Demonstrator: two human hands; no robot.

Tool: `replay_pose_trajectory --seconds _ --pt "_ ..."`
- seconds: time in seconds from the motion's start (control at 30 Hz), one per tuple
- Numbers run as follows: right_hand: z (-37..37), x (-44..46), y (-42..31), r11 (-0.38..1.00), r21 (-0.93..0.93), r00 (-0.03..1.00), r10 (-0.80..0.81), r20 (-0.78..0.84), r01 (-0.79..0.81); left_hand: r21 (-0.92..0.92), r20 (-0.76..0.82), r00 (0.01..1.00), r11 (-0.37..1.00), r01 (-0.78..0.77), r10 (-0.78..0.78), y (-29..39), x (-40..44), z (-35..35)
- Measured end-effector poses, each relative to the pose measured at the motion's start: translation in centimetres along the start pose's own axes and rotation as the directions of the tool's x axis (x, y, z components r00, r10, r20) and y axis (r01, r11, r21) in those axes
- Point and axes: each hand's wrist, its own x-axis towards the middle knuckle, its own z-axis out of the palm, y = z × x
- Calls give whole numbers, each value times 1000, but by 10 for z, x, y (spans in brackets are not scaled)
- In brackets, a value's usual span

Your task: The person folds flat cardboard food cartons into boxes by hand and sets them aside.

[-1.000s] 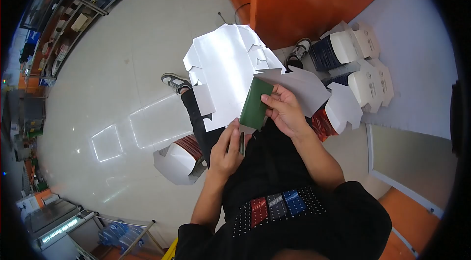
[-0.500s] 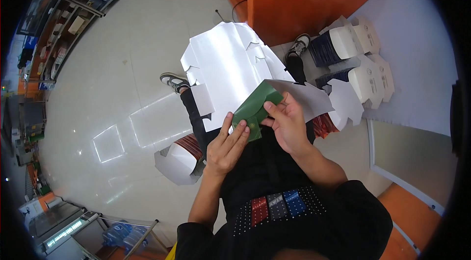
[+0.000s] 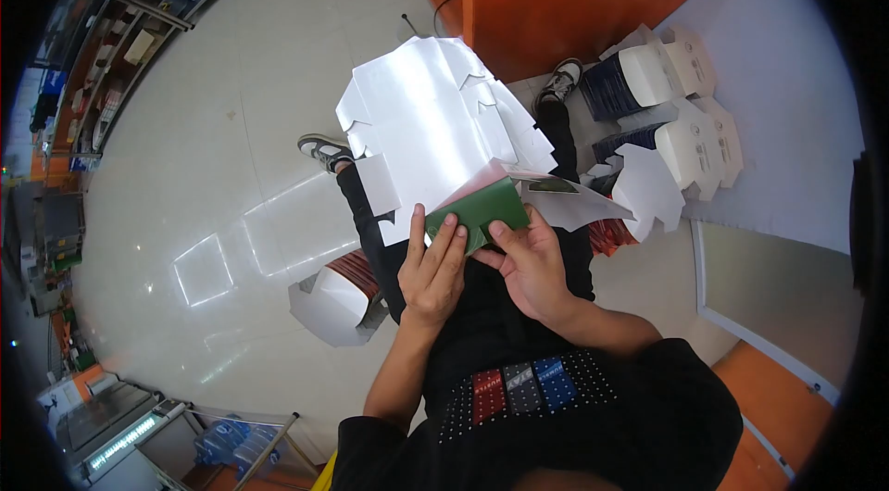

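A green printed cardboard carton (image 3: 486,211), partly folded, sits over my lap between both hands. My left hand (image 3: 431,270) grips its left end, with the fingers laid over the green face and the thumb hidden. On the other end, my right hand (image 3: 535,270) pinches the carton between thumb and fingers. A wide pale panel (image 3: 579,204) with a small dark picture spreads out to the right behind it. Flat white carton blanks (image 3: 417,111) with cut flaps lie across my legs, just beyond the green piece.
Stacks of cartons (image 3: 616,88) with white flaps stand on the floor at the right, by a pale wall. Another reddish-brown stack (image 3: 338,301) lies left of my legs. An orange panel (image 3: 574,0) rises ahead, and shelves (image 3: 139,46) line the far left.
The green carton has turned flatter and moved slightly lower, its pinkish and pictured panels now showing behind. My right hand has slid down along its edge; the left has shifted slightly right.
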Motion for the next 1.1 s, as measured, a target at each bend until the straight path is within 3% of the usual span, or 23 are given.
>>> replay_pose_trajectory --seconds 0.17,0.23,0.3,0.37,0.43,0.6,0.73,0.83,1.0,1.1 --pt "-21 11 -6 990 -99 994 101 51 -96 -22 276 961 1000 -17 22 0 18 -13" --pt "-23 12 -9 989 -117 990 102 94 -91 -153 311 940 968 199 -144 -6 15 -4" --pt "-37 18 -6 938 -344 989 2 149 50 -216 390 866 883 416 -312 -2 21 -2" --pt "-30 15 -19 847 -454 961 -244 133 278 -185 329 919 939 290 -219 -1 23 3" --pt "-28 19 -30 700 -533 876 -434 211 475 -202 348 913 934 294 -212 -1 22 8" --pt "-36 27 -44 645 -583 869 -392 302 493 -159 369 899 937 311 -235 2 32 3" --pt "-35 27 -56 398 -737 831 -373 414 546 -100 359 906 956 275 -223 -2 31 -2" --pt "-39 22 -56 357 -789 861 -304 409 501 -128 354 914 957 260 -201 -5 28 -2" --pt "-41 29 -69 -4 -772 730 -324 602 635 -128 375 907 958 255 -192 -4 28 -5" --pt "-33 16 -60 198 -875 882 -278 382 441 -112 352 915 962 248 -195 -1 30 -3"
